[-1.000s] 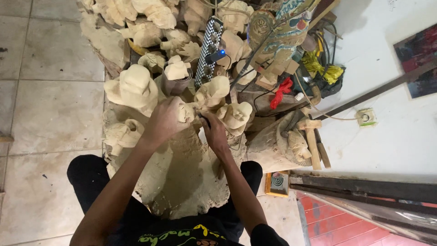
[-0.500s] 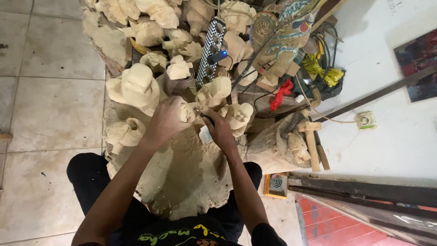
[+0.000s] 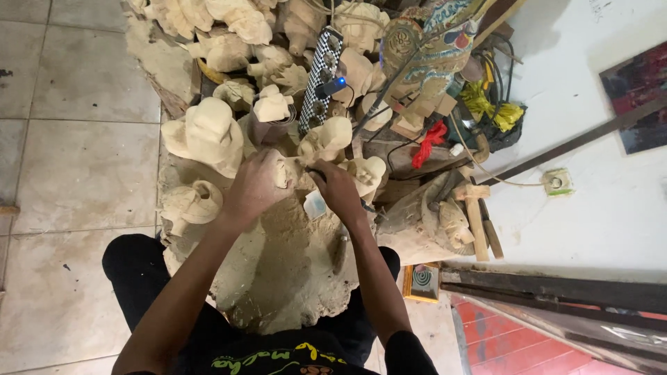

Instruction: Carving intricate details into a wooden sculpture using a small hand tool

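My left hand (image 3: 256, 186) is closed around a small pale wooden carving (image 3: 281, 172), held over a heap of wood shavings (image 3: 278, 257) in my lap. My right hand (image 3: 335, 191) grips a thin dark carving tool (image 3: 316, 171) whose tip meets the carving. Both hands are close together, just in front of a pile of unfinished pale wooden figures (image 3: 208, 132). Much of the carving is hidden by my left fingers.
A checkered power strip (image 3: 319, 76) with a blue-lit plug lies among the figures. A painted colourful carving (image 3: 424, 48), a red cloth (image 3: 427, 142), yellow material (image 3: 497, 111), wooden mallets (image 3: 479, 215) and cables crowd the right. Tiled floor (image 3: 76, 139) lies to the left.
Both hands stay on the carving, with my right hand shifting slightly as the tool works the wood. The view has moved a little.
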